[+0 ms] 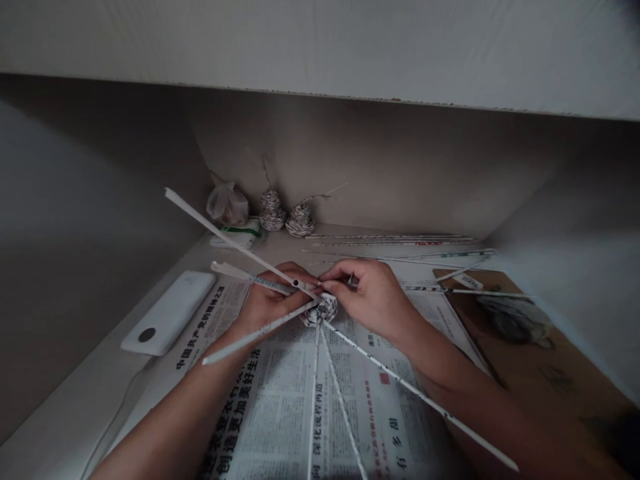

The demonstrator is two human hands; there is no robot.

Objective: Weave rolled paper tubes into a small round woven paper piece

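Paper weave, black-and-white, rounded; thin straight spokes fanning outward.

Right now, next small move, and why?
Perhaps use the right hand to fold one of the paper sticks over its neighbour: its fingertips are at the woven piece's edge, the left hand grips that piece, and several sticks radiate loose.

Head cam looks fwd & down, close: L hand, R hand mid-frame; worktop lower half, back wall upper ctr.
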